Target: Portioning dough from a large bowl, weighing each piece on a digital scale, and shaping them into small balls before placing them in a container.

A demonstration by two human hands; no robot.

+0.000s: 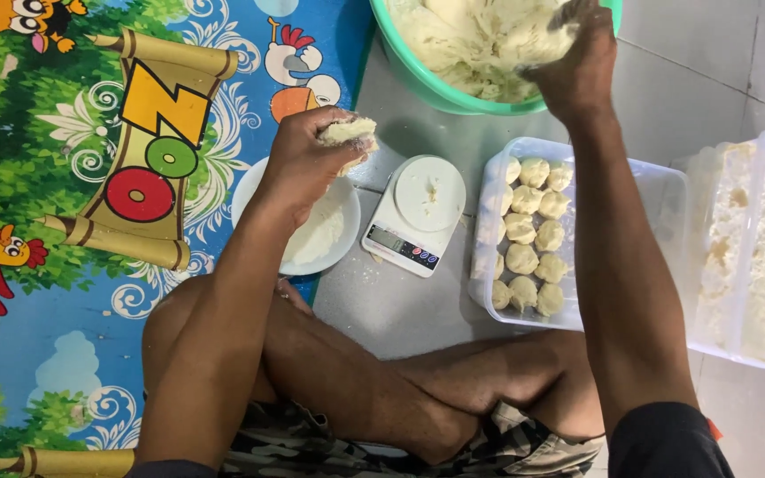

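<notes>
Floor (400,310): eleven dough balls (529,230), one scale (414,212).

Colourful cartoon play mat (64,133), white kitchen scale (413,215), flour-dusted clear tub (759,257)

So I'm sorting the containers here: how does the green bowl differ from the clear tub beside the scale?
The green bowl is round and opaque; the clear tub is rectangular and see-through. The green bowl holds one loose mass of dough, with the right hand in it; the clear tub holds small dough balls in rows. Both sit on the floor.
</notes>
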